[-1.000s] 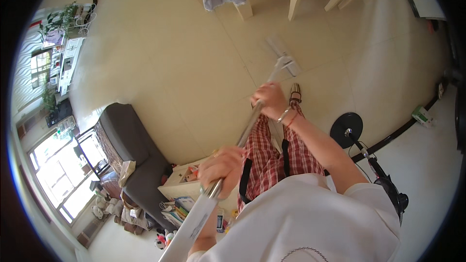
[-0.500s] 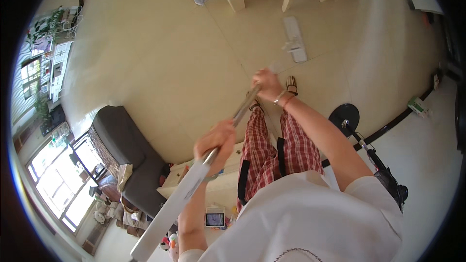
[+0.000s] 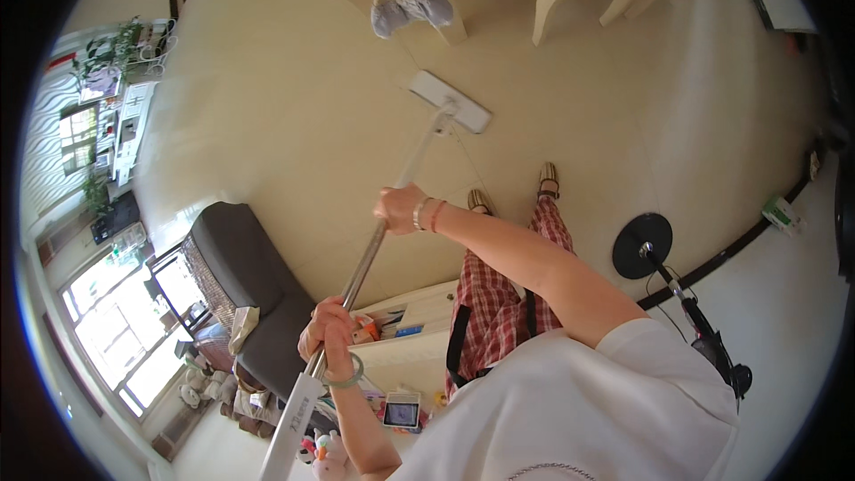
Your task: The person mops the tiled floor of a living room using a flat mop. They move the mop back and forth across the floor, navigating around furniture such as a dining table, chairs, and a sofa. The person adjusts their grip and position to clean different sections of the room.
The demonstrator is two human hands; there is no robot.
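Fully closed around a flat mop's pole (image 3: 363, 269), both hands show in the head view: right hand (image 3: 398, 208) nearer the floor (image 3: 267, 116), left hand (image 3: 328, 337) beside the white upper handle (image 3: 292, 428). The mop head (image 3: 463, 109) rests ahead of the shoes (image 3: 549, 177), seemingly mid-stroke; floor covered or remaining cannot be told. Right arm (image 3: 525, 258) stretches leftward; left arm (image 3: 361, 423) bends.
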